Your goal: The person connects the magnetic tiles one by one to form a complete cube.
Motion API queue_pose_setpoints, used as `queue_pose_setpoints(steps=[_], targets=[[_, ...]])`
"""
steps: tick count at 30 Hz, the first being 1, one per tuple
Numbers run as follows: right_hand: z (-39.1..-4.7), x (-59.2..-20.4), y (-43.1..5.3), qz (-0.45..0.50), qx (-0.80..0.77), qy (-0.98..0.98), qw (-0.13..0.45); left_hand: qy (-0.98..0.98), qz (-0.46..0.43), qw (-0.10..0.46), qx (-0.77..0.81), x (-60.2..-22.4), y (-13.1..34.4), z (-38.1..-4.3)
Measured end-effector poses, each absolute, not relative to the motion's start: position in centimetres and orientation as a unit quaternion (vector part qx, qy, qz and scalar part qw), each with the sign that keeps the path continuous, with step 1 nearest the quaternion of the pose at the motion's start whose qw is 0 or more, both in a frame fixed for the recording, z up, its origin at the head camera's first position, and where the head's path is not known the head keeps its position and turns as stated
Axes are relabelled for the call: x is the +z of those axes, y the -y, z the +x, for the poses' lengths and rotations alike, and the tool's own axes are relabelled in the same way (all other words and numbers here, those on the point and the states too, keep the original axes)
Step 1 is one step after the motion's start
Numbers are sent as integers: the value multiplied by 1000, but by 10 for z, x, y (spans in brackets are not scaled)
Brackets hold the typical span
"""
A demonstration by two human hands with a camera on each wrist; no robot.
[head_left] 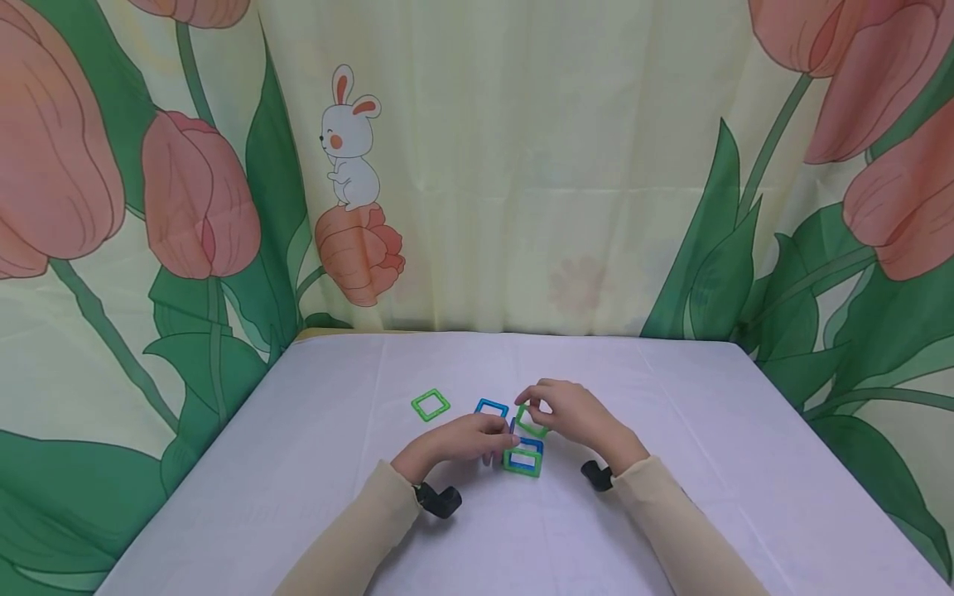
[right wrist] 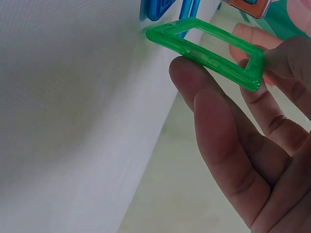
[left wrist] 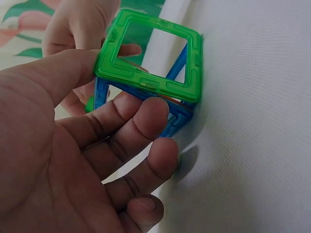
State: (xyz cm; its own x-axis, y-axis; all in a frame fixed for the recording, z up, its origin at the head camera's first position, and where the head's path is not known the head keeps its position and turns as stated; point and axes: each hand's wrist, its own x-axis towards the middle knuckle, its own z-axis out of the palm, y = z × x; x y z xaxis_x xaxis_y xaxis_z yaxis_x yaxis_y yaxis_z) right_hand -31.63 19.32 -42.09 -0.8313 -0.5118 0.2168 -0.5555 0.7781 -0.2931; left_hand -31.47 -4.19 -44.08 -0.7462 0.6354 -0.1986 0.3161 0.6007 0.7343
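My left hand (head_left: 465,436) grips a small box-like build of square magnetic tiles, thumb at one edge and fingertips along another. A green tile (left wrist: 146,85) forms its near face, with blue tiles (head_left: 532,443) joined behind it. The build stands on the white tabletop. At its far right side, my right hand (head_left: 577,415) pinches another green magnetic tile (right wrist: 214,60) by one corner, tilted close beside the blue tiles. In the left wrist view, the left fingers partly hide the blue side.
A loose blue tile (head_left: 493,402) lies just behind the left hand, and a loose green tile (head_left: 419,411) farther left. A white cloth (head_left: 298,406) covers the table. Behind its far edge hangs a curtain (head_left: 507,165) printed with tulips and a rabbit.
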Motion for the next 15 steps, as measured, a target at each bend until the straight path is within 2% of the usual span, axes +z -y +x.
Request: queue_pose_setpoints(steps=[15], targets=[[-312, -421, -188, 302, 167, 936, 66, -866, 274, 223, 354, -442, 41, -315]])
